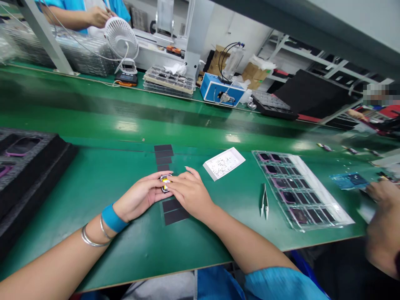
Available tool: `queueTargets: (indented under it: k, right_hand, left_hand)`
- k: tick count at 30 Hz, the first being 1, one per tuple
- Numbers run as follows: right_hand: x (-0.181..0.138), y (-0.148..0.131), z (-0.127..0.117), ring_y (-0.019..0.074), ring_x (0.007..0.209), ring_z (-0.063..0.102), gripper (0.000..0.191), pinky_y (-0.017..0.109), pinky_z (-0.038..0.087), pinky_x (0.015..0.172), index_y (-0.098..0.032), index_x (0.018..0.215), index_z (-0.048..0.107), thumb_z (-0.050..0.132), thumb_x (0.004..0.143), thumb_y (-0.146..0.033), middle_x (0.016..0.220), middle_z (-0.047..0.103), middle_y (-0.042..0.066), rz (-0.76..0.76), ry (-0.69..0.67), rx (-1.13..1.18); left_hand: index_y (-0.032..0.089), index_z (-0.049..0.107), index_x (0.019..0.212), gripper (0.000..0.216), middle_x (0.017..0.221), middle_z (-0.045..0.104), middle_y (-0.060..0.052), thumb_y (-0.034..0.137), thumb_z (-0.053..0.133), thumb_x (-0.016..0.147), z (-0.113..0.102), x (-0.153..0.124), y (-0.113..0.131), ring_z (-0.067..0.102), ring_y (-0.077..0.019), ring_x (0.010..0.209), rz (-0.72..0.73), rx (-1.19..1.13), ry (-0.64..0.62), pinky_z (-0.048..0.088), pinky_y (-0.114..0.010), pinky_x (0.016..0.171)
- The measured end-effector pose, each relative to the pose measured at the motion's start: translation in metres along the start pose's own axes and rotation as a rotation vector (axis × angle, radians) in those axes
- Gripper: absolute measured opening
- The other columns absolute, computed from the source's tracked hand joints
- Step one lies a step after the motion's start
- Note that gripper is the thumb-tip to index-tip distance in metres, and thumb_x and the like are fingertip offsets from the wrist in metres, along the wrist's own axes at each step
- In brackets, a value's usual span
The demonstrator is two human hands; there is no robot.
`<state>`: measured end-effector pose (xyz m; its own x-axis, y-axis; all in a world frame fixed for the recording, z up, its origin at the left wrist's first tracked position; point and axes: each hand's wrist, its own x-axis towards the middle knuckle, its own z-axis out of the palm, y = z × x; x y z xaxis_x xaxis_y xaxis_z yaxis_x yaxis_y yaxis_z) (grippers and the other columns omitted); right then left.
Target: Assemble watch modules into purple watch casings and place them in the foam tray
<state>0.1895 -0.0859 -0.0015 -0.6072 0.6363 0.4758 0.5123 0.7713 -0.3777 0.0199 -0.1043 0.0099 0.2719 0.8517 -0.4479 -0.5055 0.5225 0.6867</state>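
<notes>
My left hand [141, 195] and my right hand [190, 193] meet at the middle of the green bench. Together their fingertips pinch a small part [164, 182] with a yellow and white face. The part sits over a strip of dark rectangular pads [163, 155] that runs toward me, with more pads [173, 211] showing under my right wrist. My left wrist wears a blue band and silver bangles.
White tweezers [264, 201] lie right of my hands. A clear tray of small dark parts [299, 188] sits further right, a white printed card [223, 163] behind. Black foam trays [25, 162] stand at left. Another person's hand [379, 192] works at far right. A fan [121, 35] stands beyond the conveyor.
</notes>
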Motion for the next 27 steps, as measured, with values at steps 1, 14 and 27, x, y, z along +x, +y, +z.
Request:
queueTargets:
  k: [1, 14, 27]
  right_hand:
    - [0.0, 0.0, 0.001, 0.0165, 0.087, 0.056, 0.02, 0.045, 0.032, 0.103, -0.027, 0.09, 0.069, 0.052, 0.089, -0.018, 0.106, 0.069, 0.0, 0.005, 0.014, 0.031]
    - [0.001, 0.008, 0.005, 0.0149, 0.101, 0.06, 0.057, 0.031, 0.051, 0.088, -0.022, 0.128, 0.045, 0.065, 0.075, -0.02, 0.119, 0.058, 0.007, 0.493, -0.126, 0.913]
    - [-0.001, -0.011, -0.004, 0.0151, 0.089, 0.066, 0.049, 0.031, 0.057, 0.08, -0.023, 0.127, 0.049, 0.056, 0.079, -0.015, 0.109, 0.065, 0.004, 0.482, -0.062, 0.954]
  left_hand:
    - [0.014, 0.064, 0.106, 0.031, 0.102, 0.068, -0.009, 0.009, 0.06, 0.075, 0.0, 0.0, 0.0, 0.064, -0.0175, 0.091, 0.0, 0.011, 0.004, 0.052, -0.032, 0.087]
    - [0.018, 0.064, 0.111, 0.038, 0.108, 0.069, -0.01, 0.022, 0.07, 0.074, -0.004, 0.0, -0.005, 0.065, -0.0206, 0.093, 0.07, 0.173, -0.133, 0.052, -0.031, 0.084]
    - [0.019, 0.06, 0.117, 0.043, 0.109, 0.068, -0.011, 0.027, 0.069, 0.076, 0.002, -0.005, -0.005, 0.065, -0.0243, 0.097, 0.195, 0.302, -0.175, 0.051, -0.035, 0.086]
